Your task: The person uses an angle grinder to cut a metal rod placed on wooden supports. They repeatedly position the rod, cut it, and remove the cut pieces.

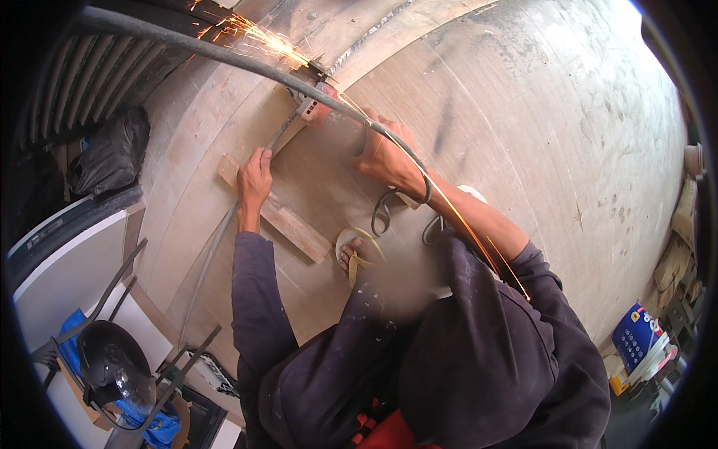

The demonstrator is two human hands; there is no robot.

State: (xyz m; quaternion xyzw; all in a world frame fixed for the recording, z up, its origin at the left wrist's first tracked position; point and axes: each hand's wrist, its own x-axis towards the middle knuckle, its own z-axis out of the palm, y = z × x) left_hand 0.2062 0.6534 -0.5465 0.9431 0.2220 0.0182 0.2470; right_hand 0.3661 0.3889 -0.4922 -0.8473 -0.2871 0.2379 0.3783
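My left hand (255, 177) presses a long thin metal rod (217, 247) down onto a wooden block (288, 223) lying on the concrete floor. My right hand (381, 159) grips a grey angle grinder (313, 107), whose disc meets the rod's far end. Orange sparks (258, 36) fly off to the upper left. The grinder's thick cable (217, 54) arcs across the top of the view and runs back along my right forearm. My foot in a yellow sandal (354, 252) rests just right of the block.
A black bag (112, 153) lies at the left by a corrugated wall. A black helmet (112, 365) sits on a metal frame at lower left over blue cloth. A blue box (639, 340) and clutter stand at the right edge.
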